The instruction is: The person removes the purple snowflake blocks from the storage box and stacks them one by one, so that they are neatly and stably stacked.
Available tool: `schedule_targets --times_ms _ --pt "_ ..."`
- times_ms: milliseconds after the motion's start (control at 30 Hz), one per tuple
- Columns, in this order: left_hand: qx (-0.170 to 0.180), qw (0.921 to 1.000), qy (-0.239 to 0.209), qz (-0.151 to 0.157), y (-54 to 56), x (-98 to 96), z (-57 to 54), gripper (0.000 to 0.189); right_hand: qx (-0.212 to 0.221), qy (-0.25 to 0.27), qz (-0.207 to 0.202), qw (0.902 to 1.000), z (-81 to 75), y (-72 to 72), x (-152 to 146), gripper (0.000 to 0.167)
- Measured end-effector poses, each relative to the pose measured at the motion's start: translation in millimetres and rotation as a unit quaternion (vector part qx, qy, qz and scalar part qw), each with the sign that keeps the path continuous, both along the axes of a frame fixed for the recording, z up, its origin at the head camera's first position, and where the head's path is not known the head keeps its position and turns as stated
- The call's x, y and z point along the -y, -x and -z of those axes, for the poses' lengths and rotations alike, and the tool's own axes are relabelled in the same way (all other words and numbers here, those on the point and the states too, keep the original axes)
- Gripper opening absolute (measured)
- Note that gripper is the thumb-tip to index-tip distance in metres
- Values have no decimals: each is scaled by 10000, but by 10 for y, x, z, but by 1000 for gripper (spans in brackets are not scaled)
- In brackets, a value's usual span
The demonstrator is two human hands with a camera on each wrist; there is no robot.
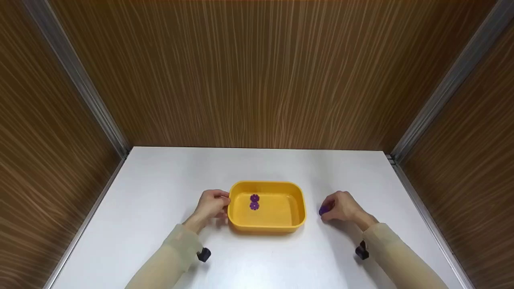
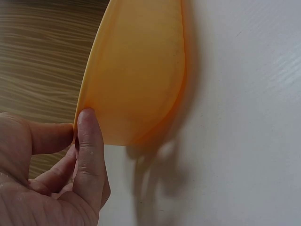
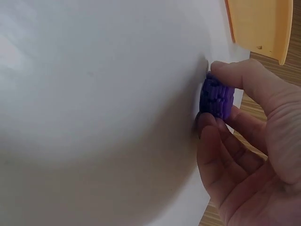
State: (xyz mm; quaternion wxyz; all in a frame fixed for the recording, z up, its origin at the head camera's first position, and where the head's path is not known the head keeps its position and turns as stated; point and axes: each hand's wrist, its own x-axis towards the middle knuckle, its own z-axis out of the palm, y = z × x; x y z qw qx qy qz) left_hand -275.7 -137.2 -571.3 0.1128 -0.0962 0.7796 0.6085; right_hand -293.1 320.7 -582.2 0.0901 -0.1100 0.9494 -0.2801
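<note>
A yellow plastic tray [image 1: 277, 208] with rounded corners sits in the middle of the white table. At its left end my left hand [image 1: 211, 205] pinches the rim between thumb and fingers, as the left wrist view shows on the tray wall [image 2: 136, 70]. Two small purple flower-shaped discs, one darker [image 1: 254, 198] and one lighter [image 1: 254, 206], lie inside, left of the middle. To the right of the tray, my right hand [image 1: 340, 206] pinches a short stack of purple notched discs [image 3: 217, 98] between thumb and fingertips, close over the table.
The white table [image 1: 257, 261] is bounded by a wood-grain panel [image 1: 257, 80] at the back. Further panels with grey metal corner posts [image 1: 88, 88] stand to the left and right. A dark wrist device [image 1: 204, 255] hangs below each sleeve.
</note>
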Motion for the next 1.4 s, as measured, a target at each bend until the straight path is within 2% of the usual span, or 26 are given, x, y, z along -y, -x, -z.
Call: schedule_targets --times_ms 233,467,600,700,800,933,1000,1200,1400 --pt "14 10000 3 2 4 -5 3 27 -4 -216 152 9997 -7 -19 51 33" --pt "-83 9999 83 42 15 -11 11 28 -66 -265 60 9996 -13 -16 47 35" --pt "-57 9999 134 45 16 -20 12 28 -105 -214 6 9997 -86 -7 70 39" --pt "-39 9999 149 34 15 -22 9 28 -430 -228 -25 9988 -185 2 120 40" --pt "-35 9999 115 23 10 -18 4 28 -976 -165 -170 9949 -285 10 203 36" --pt "-16 10000 67 19 -1 -5 -4 27 -1513 213 -410 9874 -387 8 403 29" --pt "3 10000 61 12 -2 -3 -4 27 -1602 432 -475 9850 -420 -1 533 31" --pt "1 10000 65 5 3 -12 -3 27 -1337 969 -718 9837 -445 -35 919 43" --pt "-16 9999 102 3 4 -6 -7 28 -919 936 -1046 9858 -364 15 1261 43"
